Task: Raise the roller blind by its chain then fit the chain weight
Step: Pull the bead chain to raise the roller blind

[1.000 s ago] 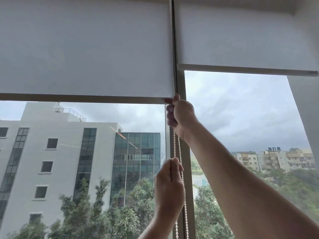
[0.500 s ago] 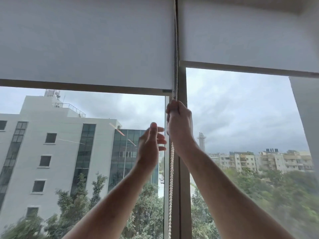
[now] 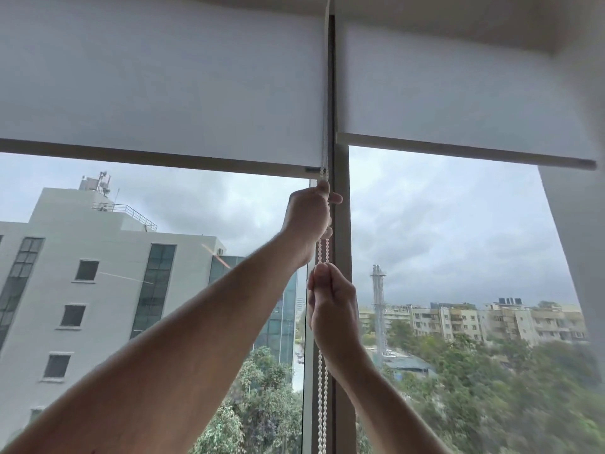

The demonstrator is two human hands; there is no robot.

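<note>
1. Left hand (image 3: pixel 309 213) is high up, just under the left blind's bottom bar, with its fingers curled round the bead chain (image 3: pixel 322 355).
2. Right hand (image 3: pixel 332 306) is lower, against the window post (image 3: pixel 342 224), fist closed on the same chain. Which strand each hand has, I cannot tell.
3. Both strands of the chain hang straight down past the right wrist and out of view at the bottom. The chain weight is not in sight.
4. Left blind (image 3: pixel 163 93) is partly raised, its bottom bar (image 3: pixel 157 157) sitting a little lower than the right blind (image 3: pixel 442 86).
5. Risks, as a judgement:
   - Gripping both strands at once would lock the loop.
   - Pulling the wrong strand would lower the blind.
   - A pull angled away from the post could jump beads at the top.
   - A hard tug near full height may jam it.
</note>
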